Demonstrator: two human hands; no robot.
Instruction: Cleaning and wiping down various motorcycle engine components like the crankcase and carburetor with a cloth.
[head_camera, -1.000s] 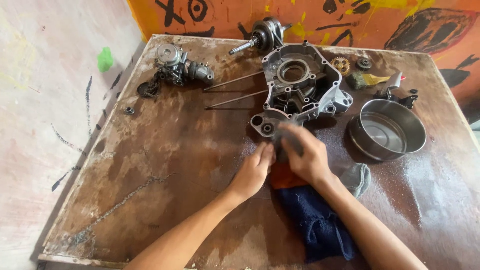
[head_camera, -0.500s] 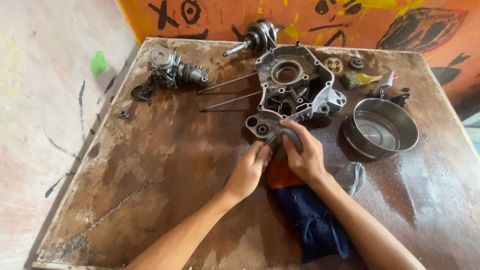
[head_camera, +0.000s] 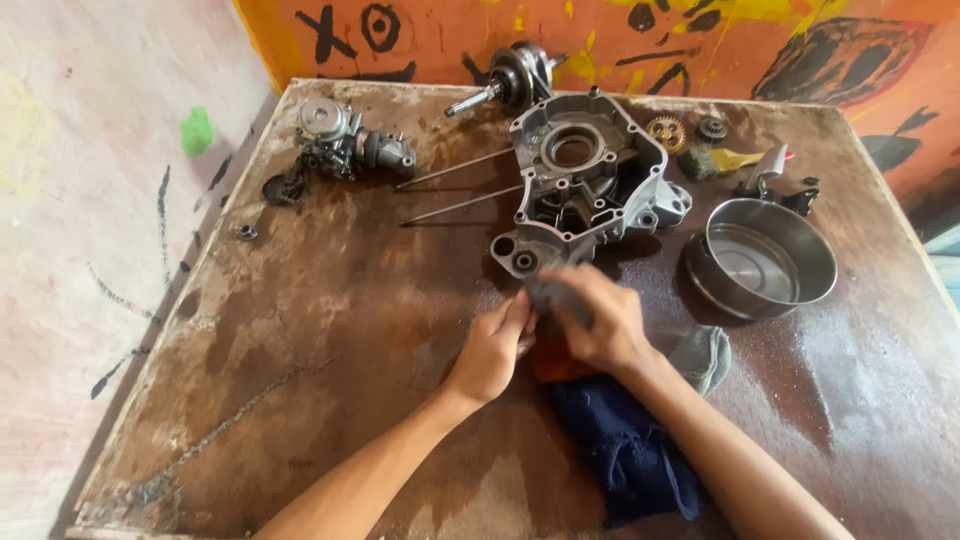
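Observation:
My right hand (head_camera: 605, 325) is closed over a small grey piece (head_camera: 550, 292), blurred, so I cannot tell whether it is metal or cloth. My left hand (head_camera: 490, 350) presses its fingertips on the piece's left side. Both hands hover just in front of the near corner of a grey metal engine crankcase (head_camera: 590, 180). Under them lies an orange cloth (head_camera: 552, 362), with a dark blue cloth (head_camera: 625, 450) spread toward me under my right forearm.
On the stained brown table (head_camera: 300, 350): a round metal bowl (head_camera: 765, 258) at right, grey rag (head_camera: 708, 355), crankshaft (head_camera: 515, 75) at the back, small engine assembly (head_camera: 345, 145) back left, two thin rods (head_camera: 455, 172), gears (head_camera: 662, 130), brush (head_camera: 725, 160), a nut (head_camera: 247, 233).
Both hands stay at the same spot by the crankcase corner, fingers shifting slightly on the grey piece. The view has moved a little.

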